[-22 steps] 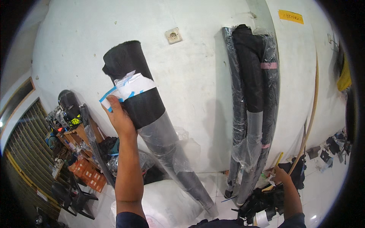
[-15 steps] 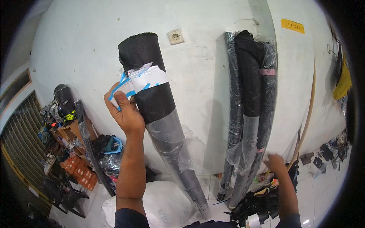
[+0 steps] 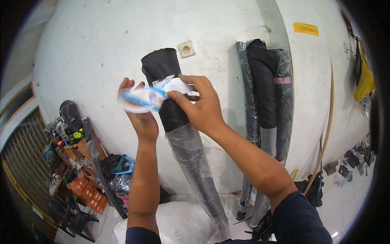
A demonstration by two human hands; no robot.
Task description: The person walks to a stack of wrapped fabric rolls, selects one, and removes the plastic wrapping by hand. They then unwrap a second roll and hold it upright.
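A tall roll of black fabric leans against the wall, its lower part wrapped in clear plastic. Round its upper part runs a white paper band with blue edging. My right hand reaches across and pinches that band between thumb and fingers at the front of the roll. A loose white-and-blue end sticks out to the left, smeared by motion. Just behind it, my left hand is raised with fingers stretched upward and apart; the loose end hides part of its palm and thumb.
More plastic-wrapped rolls lean on the wall to the right. A white sack lies at the roll's foot. Cluttered shelving, orange boxes and a black chair stand at left. A socket is on the wall.
My right hand has risen from the lower right to the band on the roll. The left hand's fingers have spread from their grip on the loose end. The roll appears lower and further right.
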